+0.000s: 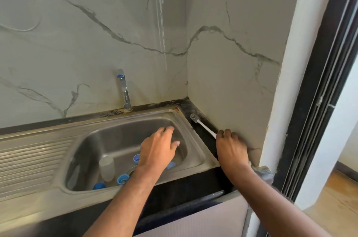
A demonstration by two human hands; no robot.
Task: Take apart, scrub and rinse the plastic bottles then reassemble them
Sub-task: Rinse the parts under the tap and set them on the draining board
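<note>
No legible brand, label or writing on any item. Sink (195,145): stainless steel, rounded rectangular basin with a ribbed drainboard to its left, set in a dark bench (186,184). Inside the basin, near its front wall: one bottle (107,168), translucent frosted plastic, cylindrical, uncapped; four caps, blue plastic, round, namely one cap (99,185) at the front left corner, one ringed cap (122,179) just right of the bottle, one ringed cap (136,158) toward the basin middle, one cap (171,165) partly hidden under the left wrist. Tap (124,89): chromed metal with blue lever, behind the sink's rear rim. Bottle brush (201,124): grey bristled head, slim white handle, lying on the dark bench strip just right of the sink, against the marbled wall panel. Left hand (157,148): above the basin's right half, fingers (168,130) released, spread, holding nothing. Right hand (231,148): right of the sink, fingers curled at the brush handle's near end; a firm grasp cannot be told.
</note>
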